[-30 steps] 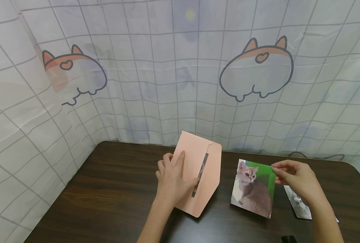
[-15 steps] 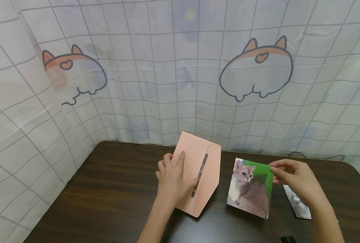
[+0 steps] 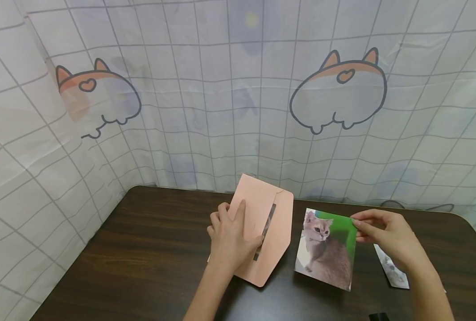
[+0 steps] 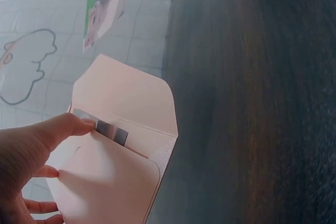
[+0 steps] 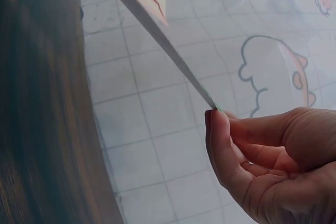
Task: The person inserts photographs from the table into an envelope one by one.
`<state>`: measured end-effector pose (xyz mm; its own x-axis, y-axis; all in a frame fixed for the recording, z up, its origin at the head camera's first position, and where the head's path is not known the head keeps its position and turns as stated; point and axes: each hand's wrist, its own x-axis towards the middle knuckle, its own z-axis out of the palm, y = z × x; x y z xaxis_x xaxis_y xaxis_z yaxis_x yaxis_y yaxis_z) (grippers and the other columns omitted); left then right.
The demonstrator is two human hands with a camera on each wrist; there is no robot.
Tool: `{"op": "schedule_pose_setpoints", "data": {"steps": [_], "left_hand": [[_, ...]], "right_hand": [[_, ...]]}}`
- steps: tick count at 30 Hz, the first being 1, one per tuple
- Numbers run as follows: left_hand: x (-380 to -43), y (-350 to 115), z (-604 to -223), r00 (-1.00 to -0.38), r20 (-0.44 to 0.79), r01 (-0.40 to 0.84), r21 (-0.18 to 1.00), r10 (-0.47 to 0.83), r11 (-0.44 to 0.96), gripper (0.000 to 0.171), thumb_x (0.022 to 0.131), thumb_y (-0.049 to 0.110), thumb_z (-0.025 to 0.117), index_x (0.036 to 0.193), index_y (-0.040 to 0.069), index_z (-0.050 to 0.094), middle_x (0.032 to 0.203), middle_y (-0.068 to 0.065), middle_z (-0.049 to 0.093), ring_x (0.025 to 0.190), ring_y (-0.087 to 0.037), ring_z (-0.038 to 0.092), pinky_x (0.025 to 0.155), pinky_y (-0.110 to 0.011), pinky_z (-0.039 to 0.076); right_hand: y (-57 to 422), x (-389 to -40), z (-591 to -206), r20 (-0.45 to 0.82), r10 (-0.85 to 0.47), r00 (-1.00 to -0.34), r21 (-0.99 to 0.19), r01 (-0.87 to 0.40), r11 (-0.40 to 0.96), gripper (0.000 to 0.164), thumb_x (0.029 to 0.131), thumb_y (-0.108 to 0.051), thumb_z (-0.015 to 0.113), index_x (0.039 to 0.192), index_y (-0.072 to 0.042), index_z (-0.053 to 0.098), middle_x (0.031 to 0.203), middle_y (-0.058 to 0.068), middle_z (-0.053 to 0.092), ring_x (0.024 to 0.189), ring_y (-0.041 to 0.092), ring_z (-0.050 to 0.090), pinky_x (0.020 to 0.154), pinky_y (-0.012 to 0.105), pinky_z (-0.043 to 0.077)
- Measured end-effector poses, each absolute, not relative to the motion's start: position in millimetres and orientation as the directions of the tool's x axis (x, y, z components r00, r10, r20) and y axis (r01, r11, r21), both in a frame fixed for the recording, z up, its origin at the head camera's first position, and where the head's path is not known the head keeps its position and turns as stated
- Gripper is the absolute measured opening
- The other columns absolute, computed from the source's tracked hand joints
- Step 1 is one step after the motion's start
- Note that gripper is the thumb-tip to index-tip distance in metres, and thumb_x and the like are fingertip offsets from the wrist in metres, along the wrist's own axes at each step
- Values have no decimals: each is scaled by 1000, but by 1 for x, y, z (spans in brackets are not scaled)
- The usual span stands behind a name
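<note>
My left hand (image 3: 230,238) grips a pale pink envelope (image 3: 279,232) in the middle of the head view. Its flap stands open, and a dark picture card (image 4: 111,132) shows as a narrow strip in the mouth. The left thumb lies at that mouth, the index finger along the front, the other fingers at the far edge. To the right, my right hand (image 3: 386,229) pinches the upper right corner of a cat photo card (image 3: 328,254) with green background. That card is held tilted; the right wrist view has it nearly edge-on between thumb and fingers.
Another card (image 3: 394,269), grey and white, lies on the dark wooden table (image 3: 141,258), partly hidden by the right forearm. A small black object (image 3: 379,317) sits at the bottom edge. Behind the table hangs a white grid-patterned curtain (image 3: 221,89) with cartoon drawings.
The right hand has carried the cat photo card a little to the left, nearer the envelope. The left hand and envelope have stayed almost still.
</note>
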<state>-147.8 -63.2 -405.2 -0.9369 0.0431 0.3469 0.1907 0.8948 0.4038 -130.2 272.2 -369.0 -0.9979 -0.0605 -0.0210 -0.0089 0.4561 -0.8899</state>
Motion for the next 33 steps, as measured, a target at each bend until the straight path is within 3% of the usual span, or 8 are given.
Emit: {"op": "schedule_pose_setpoints", "data": {"steps": [12, 33], "left_hand": [[-146, -60, -406, -932, 359, 200, 399, 48, 895, 88, 75, 40, 90, 151, 11, 56, 137, -23, 46, 117, -44, 46, 83, -57, 46], [-142, -52, -406, -930, 360, 218, 393, 69, 893, 90, 75, 44, 88, 152, 13, 56, 138, -22, 47, 116, -41, 46, 79, -50, 45]], "right_hand": [[263, -130, -367, -10, -72, -997, -917, -19, 398, 30, 105, -2, 61, 126, 20, 61, 101, -2, 71, 79, 7, 70, 75, 28, 62], [242, -129, -366, -14, -89, -996, -926, -20, 378, 27, 103, 1, 62, 122, 20, 62, 101, 9, 73, 77, 9, 72, 73, 30, 62]]}}
